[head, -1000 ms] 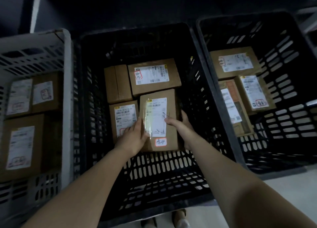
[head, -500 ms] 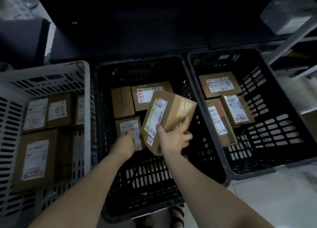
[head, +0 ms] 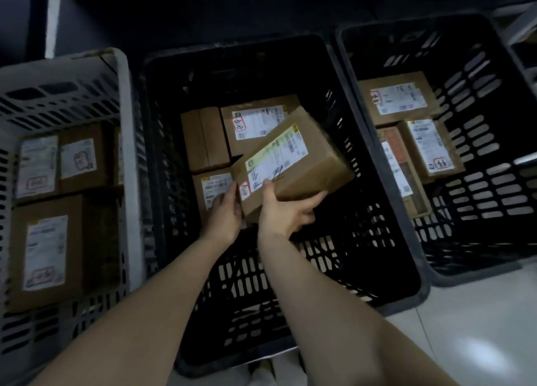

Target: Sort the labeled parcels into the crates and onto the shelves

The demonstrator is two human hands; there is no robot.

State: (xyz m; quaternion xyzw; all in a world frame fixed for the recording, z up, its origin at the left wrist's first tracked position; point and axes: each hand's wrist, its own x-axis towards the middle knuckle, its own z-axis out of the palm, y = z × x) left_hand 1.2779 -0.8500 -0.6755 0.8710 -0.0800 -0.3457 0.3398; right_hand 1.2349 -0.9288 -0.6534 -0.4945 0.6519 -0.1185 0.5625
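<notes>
A brown cardboard parcel with a white label (head: 293, 164) is held up in the air over the middle black plastic crate (head: 374, 211). The parcel is tilted, with its far end higher and turned to the right. The label has a yellow-green stripe and some pen marks on it. A small red-edged sticker (head: 244, 190) sits at the near end of the label.

The right hand (head: 286, 211) holds the parcel from below, with the thumb on the label and the fingers curled around the near right side. The left hand (head: 225, 211) is flat against the near left corner of the parcel, with its fingers straight.

Under the parcel, inside the middle crate, lie three more cardboard boxes. One plain brown box (head: 205, 140) is at the back left. One wide box with a white label (head: 255, 124) is next to it. One small labeled box (head: 212, 188) is partly hidden by the left hand.

To the right stands another black crate (head: 494, 182) with three labeled boxes inside. To the left stands a grey plastic crate (head: 125, 153) with several labeled brown boxes. The crates stand side by side on a pale shiny floor (head: 479, 327).
</notes>
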